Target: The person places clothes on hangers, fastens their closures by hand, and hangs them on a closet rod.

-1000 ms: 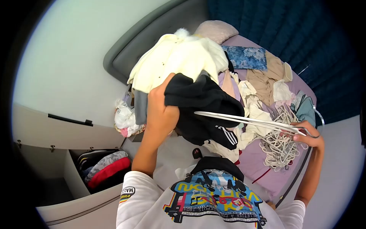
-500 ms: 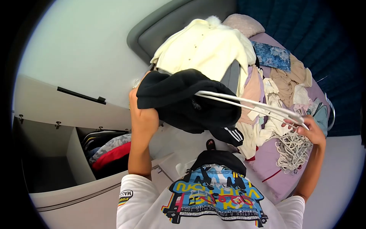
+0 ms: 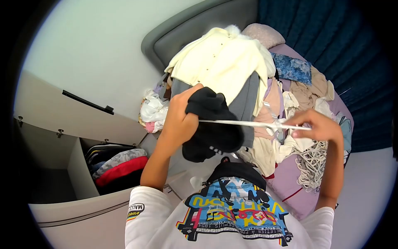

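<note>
My left hand (image 3: 182, 114) is closed around a bunched black garment (image 3: 213, 133), which hangs from it in front of my chest. A white clothes hanger (image 3: 244, 123) reaches across from the garment, seen nearly edge-on. Its left end is hidden in the black cloth. My right hand (image 3: 317, 124) pinches the hanger's other end between thumb and fingers. Below that hand, on the bed, lies a heap of pale cord-like strands or hangers (image 3: 313, 166). A cream buttoned jacket (image 3: 217, 62) is spread over grey cloth behind the garment.
Clothes lie across the bed (image 3: 298, 184), among them a blue patterned piece (image 3: 292, 68) and a beige pile (image 3: 311, 89). On the left, an open storage compartment (image 3: 45, 174) has folded clothes (image 3: 120, 166) beside a divider. White bundled items (image 3: 153, 108) lie near the headboard (image 3: 161, 35).
My left hand has swung right and slightly down with the black garment, which is now more bunched. My right hand has moved left and up, and the hanger now lies more level.
</note>
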